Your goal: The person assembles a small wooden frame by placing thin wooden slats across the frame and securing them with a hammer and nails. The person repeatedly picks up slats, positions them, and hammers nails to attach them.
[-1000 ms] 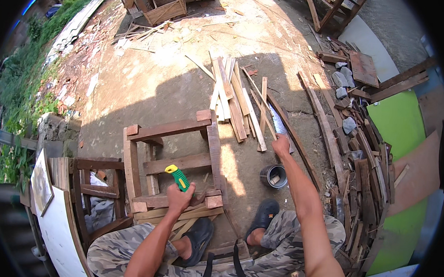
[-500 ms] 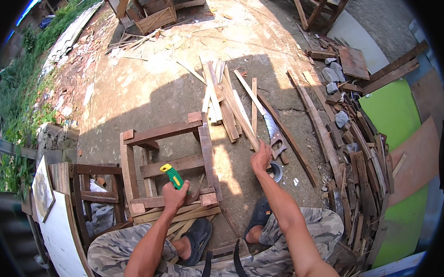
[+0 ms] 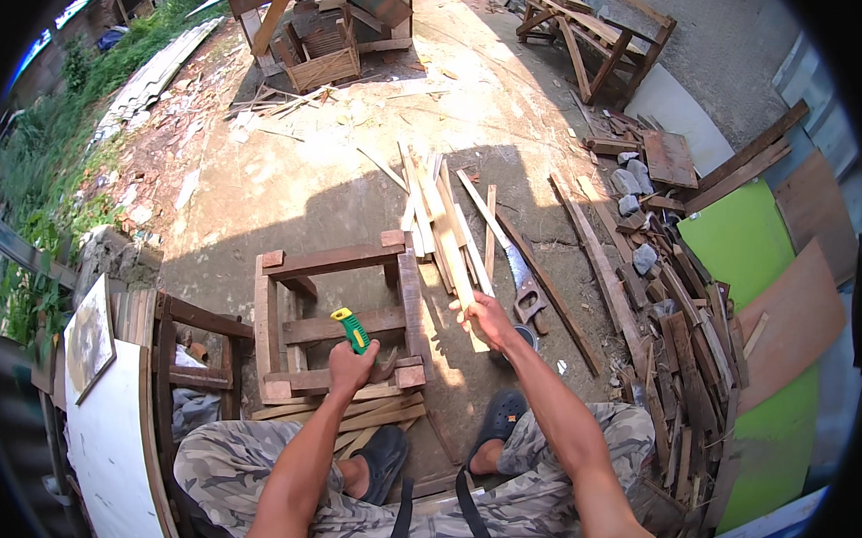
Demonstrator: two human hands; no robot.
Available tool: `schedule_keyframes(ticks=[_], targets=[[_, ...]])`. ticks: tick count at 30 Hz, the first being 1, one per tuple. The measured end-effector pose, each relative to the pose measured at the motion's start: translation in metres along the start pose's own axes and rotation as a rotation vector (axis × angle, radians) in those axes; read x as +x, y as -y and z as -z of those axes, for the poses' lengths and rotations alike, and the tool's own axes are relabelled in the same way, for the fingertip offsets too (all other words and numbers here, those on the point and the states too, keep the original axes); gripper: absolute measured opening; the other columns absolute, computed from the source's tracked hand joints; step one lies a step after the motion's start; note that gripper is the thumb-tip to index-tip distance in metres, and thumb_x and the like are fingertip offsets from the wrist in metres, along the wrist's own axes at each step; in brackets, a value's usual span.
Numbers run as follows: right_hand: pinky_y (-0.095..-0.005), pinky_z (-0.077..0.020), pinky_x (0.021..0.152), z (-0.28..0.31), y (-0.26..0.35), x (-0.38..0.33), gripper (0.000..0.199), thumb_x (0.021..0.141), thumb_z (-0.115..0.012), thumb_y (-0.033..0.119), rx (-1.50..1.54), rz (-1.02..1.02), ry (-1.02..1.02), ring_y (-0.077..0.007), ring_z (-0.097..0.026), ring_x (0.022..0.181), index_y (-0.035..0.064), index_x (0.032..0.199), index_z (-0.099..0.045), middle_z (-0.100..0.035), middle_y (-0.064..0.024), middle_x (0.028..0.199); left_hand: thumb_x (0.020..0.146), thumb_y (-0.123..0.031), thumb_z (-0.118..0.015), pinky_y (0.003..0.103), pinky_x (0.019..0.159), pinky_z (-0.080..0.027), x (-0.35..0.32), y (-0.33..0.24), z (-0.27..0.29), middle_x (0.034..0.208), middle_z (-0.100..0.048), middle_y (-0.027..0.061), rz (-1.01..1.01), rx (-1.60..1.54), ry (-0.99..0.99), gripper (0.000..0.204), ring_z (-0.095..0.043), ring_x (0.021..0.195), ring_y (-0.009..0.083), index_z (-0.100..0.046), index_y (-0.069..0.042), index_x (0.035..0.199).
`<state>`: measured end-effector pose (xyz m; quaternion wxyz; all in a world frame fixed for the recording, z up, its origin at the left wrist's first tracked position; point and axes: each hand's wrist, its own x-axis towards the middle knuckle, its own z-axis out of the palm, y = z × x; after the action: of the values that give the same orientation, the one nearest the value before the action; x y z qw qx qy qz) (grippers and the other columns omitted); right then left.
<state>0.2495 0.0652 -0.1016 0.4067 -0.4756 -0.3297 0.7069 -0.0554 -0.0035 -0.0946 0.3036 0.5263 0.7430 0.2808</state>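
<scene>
Wooden frame (image 3: 313,327): on the ground, right of a small stand (image 3: 202,377)
Tool handle (image 3: 354,331): in the left hand (image 3: 353,367), over the frame's near side
Long strip (image 3: 451,257): in the right hand (image 3: 487,321), right of the frame
Strip pile (image 3: 417,206): beyond the right hand
Saw (image 3: 521,278): right of the pile, beyond the can (image 3: 529,337)
Scrap wood (image 3: 679,352): farther right

The person wore camouflage trousers (image 3: 249,473) and dark, rounded clogs.
Grey, black and pale blotches covered the loose trousers, from seven o'clock round to between four and five. Two narrow black straps (image 3: 400,520) hung near six. The left clog (image 3: 384,464) lay just past six; the right clog (image 3: 502,408), toward five, bore a small orange mark (image 3: 511,419). Both arms (image 3: 563,433) were bare.
</scene>
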Motion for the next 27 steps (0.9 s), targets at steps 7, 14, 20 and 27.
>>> schedule_keyframes(ticks=[7, 14, 20, 27], targets=[[-0.0304, -0.0474, 0.055, -0.048, 0.065, -0.077, 0.039, 0.101, -0.040, 0.020, -0.004, -0.027, 0.112, -0.0152, -0.054, 0.064, -0.0034, 0.130, -0.053, -0.061, -0.0105, 0.088, 0.076, -0.051, -0.073, 0.048, 0.067, -0.053, 0.000, 0.003, -0.004, 0.072, -0.068, 0.0227, -0.014, -0.013, -0.011, 0.052, -0.069, 0.073, 0.0398, -0.070, 0.001, 0.073], [-0.0249, -0.0448, 0.053, -0.078, 0.086, -0.143, 0.042, 0.107, -0.045, 0.033, -0.027, -0.061, 0.186, -0.0098, -0.053, 0.062, -0.0001, 0.130, -0.057, -0.062, -0.0032, 0.085, 0.074, -0.054, -0.073, 0.049, 0.069, -0.054, -0.004, -0.001, -0.003, 0.074, -0.069, 0.0228, -0.011, -0.013, -0.037, 0.054, -0.070, 0.075, 0.0406, -0.071, 0.000, 0.076], [-0.0228, -0.0478, 0.066, -0.092, 0.058, -0.169, 0.046, 0.097, -0.068, 0.027, -0.372, 0.144, -0.041, -0.0082, -0.060, 0.077, 0.0021, 0.135, -0.058, -0.067, -0.0035, 0.091, 0.074, -0.049, -0.075, 0.047, 0.065, -0.053, -0.004, 0.006, -0.011, 0.069, -0.068, 0.0221, -0.040, -0.032, -0.075, 0.052, -0.070, 0.068, 0.0362, -0.069, 0.003, 0.074], [-0.0302, -0.0500, 0.084, -0.089, 0.022, -0.172, 0.045, 0.077, -0.086, 0.018, -0.688, 0.353, -0.376, -0.0164, -0.064, 0.093, 0.0019, 0.112, -0.064, -0.069, -0.0077, 0.101, 0.081, -0.030, -0.071, 0.036, 0.065, -0.054, -0.002, 0.007, -0.005, 0.070, -0.071, 0.0134, 0.033, -0.615, -0.039, 0.032, -0.071, 0.068, 0.0244, -0.069, 0.002, 0.073]])
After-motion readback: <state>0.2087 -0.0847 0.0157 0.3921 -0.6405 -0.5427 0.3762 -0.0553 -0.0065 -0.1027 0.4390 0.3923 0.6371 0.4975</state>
